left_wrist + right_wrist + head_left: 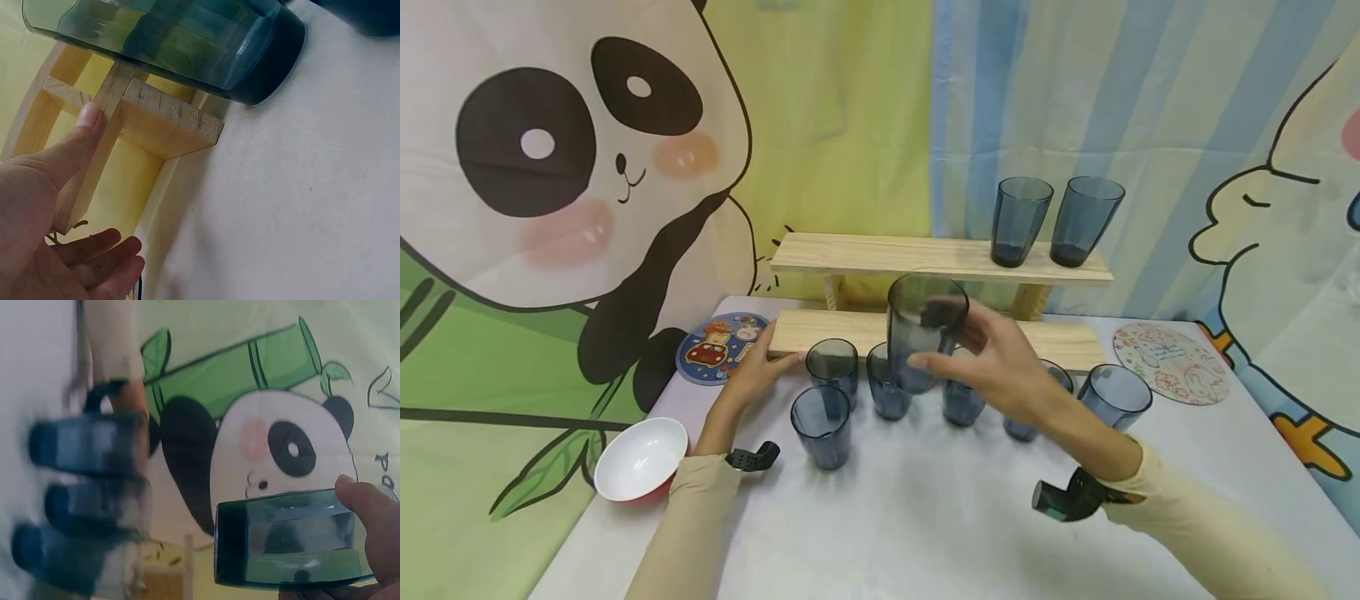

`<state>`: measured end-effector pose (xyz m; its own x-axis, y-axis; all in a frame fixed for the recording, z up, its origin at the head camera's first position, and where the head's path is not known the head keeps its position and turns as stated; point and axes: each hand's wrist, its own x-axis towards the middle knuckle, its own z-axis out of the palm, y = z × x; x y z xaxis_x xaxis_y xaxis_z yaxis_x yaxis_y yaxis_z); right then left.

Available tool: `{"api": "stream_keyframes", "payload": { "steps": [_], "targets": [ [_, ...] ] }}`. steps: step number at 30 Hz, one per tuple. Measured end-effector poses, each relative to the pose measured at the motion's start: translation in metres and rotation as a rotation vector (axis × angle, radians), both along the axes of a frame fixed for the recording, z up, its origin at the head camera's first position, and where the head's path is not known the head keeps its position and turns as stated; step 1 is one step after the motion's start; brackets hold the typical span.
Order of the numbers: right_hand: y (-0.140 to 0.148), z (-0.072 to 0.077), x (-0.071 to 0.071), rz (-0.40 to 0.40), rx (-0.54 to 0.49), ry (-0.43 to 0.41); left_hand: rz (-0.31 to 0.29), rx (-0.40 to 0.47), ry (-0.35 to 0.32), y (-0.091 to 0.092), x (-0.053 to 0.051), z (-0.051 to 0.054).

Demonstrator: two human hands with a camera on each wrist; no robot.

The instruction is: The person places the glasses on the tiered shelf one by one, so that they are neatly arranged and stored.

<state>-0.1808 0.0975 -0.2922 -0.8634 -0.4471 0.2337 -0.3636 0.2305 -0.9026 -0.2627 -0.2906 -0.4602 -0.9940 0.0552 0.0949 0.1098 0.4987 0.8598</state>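
My right hand [1000,358] grips a translucent blue glass tumbler [917,333], raised in front of the two-tier wooden shelf [865,252]. In the right wrist view the thumb lies along one side of this tumbler [300,540], with fingers under the other. My left hand [750,375] rests at the left end of the lower board [797,332]. The left wrist view shows its thumb [89,119] against the board's edge, its other fingers loosely bent. Several similar tumblers [822,429] stand before the shelf, some partly hidden by my right arm.
Two tumblers [1022,221] stand on the upper board's right side. A white bowl with red outside [642,458] sits at the table's left edge. Round printed mats lie left [707,346] and right [1172,362] of the shelf. A cartoon curtain [850,125] hangs behind.
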Motion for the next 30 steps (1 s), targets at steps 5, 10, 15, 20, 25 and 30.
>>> {"api": "stream_keyframes", "payload": {
  "steps": [5, 10, 15, 20, 25, 30],
  "targets": [
    [-0.001, 0.024, -0.058, -0.135, 0.033, 0.075, -0.01, 0.022, 0.007, 0.0, 0.0, 0.0],
    [-0.004, 0.029, -0.117, -0.279, 0.103, 0.15, 0.002, -0.01, -0.007, -0.002, 0.0, -0.002],
    [-0.01, 0.025, -0.158, -0.409, 0.15, 0.122, 0.0, -0.018, -0.012, -0.004, -0.002, -0.004],
    [-0.017, 0.019, -0.178, -0.48, 0.161, 0.051, 0.003, -0.011, -0.008, -0.004, -0.002, -0.004],
    [-0.021, 0.013, -0.186, -0.505, 0.144, 0.03, 0.002, -0.005, -0.012, -0.003, -0.001, -0.003],
    [-0.02, 0.011, -0.188, -0.515, 0.156, 0.025, 0.007, 0.001, -0.021, -0.001, -0.001, -0.003]
  ]
}}
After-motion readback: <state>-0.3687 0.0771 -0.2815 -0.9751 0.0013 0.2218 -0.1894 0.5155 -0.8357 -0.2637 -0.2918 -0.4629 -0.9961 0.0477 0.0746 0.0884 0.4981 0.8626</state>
